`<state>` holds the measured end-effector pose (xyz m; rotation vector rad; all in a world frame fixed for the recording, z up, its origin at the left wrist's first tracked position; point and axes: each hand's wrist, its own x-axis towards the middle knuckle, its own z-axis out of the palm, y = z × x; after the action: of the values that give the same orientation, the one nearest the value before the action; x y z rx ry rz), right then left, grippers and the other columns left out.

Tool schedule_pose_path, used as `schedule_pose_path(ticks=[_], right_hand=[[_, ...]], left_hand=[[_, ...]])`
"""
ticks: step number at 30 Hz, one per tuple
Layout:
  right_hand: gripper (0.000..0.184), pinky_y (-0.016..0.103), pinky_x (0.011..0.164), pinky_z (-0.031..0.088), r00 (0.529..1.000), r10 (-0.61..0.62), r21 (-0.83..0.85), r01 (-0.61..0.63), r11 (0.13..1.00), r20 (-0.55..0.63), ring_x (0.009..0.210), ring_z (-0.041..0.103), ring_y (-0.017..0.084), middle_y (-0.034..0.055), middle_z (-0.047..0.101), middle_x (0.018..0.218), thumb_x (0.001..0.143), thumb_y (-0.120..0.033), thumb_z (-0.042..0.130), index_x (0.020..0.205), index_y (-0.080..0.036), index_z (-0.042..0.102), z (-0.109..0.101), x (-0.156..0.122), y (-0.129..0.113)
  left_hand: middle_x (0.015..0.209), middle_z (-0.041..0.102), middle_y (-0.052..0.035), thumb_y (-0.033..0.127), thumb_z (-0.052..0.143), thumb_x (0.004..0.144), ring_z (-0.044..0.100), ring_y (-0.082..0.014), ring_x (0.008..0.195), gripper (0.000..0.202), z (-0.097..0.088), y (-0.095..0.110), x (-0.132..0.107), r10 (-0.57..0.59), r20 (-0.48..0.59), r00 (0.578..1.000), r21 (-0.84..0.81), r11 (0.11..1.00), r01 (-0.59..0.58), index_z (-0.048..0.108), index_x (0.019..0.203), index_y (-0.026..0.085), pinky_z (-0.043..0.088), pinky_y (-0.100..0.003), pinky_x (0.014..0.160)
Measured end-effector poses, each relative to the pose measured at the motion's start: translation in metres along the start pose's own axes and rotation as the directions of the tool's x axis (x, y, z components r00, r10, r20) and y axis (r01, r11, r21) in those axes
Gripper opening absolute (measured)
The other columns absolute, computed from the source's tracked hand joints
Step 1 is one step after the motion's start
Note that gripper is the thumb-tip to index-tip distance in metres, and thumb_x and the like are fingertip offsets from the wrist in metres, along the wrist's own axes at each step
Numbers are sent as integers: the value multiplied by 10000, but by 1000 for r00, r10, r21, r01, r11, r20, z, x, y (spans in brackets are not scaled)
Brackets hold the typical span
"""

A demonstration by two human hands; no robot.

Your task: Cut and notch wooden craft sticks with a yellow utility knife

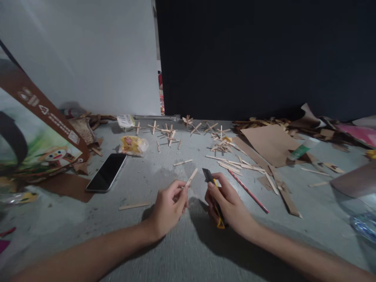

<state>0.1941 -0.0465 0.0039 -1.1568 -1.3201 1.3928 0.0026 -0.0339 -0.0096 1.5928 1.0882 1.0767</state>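
Note:
Pinched between thumb and fingers of my left hand (172, 201) is a wooden craft stick (192, 176), tilted up to the right. My right hand (227, 201) grips a black and yellow utility knife (217, 211), its dark tip pointing up and left toward the stick without touching it. One loose stick (182, 162) lies just beyond my hands, another (134, 206) to the left of my left hand. A pile of sticks (235, 163) and a red pencil (248, 191) lie beyond and right of my right hand.
Several crossed-stick pieces (171, 138) stand toward the back. A phone (107, 172), a yellow plastic packet (132, 145) and a printed bag (41, 129) are on the left. Cardboard pieces (264, 144) and a grey-brown cylinder (355, 178) lie right. White and black panels (264, 58) rise behind.

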Motion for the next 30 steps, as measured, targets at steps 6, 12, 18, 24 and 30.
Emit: schedule_pose_path(ticks=[6,12,18,24,30], right_hand=[[525,204,321,427,986,112,-97,-100,990,123,351,584,121,-68,640,674,922,-756,557,1035,-246,509,3,-13,-1],[532,178,290,372,978,157,-95,-144,985,139,319,540,98,-78,612,632,904,-762,574,963,-234,537,4,-12,-5],[567,183,273,363,963,210,-54,-204,977,168,304,534,104,-71,633,627,866,-785,595,988,-233,547,5,-11,-7],[567,201,267,391,951,258,-14,-259,966,169,294,525,118,-89,605,572,835,-784,624,966,-244,511,7,-12,-8],[616,215,263,405,937,308,20,-315,949,163,286,496,121,-99,582,530,800,-797,643,1034,-241,519,8,-11,-5]], left_hand=[[593,576,39,434,538,1030,512,-110,503,278,0,2,-2,36,-24,999,81,996,-34,641,972,182,400,-222,519],[601,597,33,436,562,1024,514,-111,482,284,0,-1,-3,41,-2,999,91,995,-41,684,1047,180,406,-219,500],[601,606,26,412,565,1031,524,-118,488,266,0,-4,-3,66,2,998,115,991,-66,693,1081,184,411,-220,495],[626,620,20,314,542,1022,527,-118,516,233,-6,-6,0,163,30,986,272,948,-165,729,1087,193,425,-226,553],[680,662,4,277,512,1017,577,-122,543,238,-12,-11,4,219,81,972,394,889,-233,730,1081,203,430,-224,579]])
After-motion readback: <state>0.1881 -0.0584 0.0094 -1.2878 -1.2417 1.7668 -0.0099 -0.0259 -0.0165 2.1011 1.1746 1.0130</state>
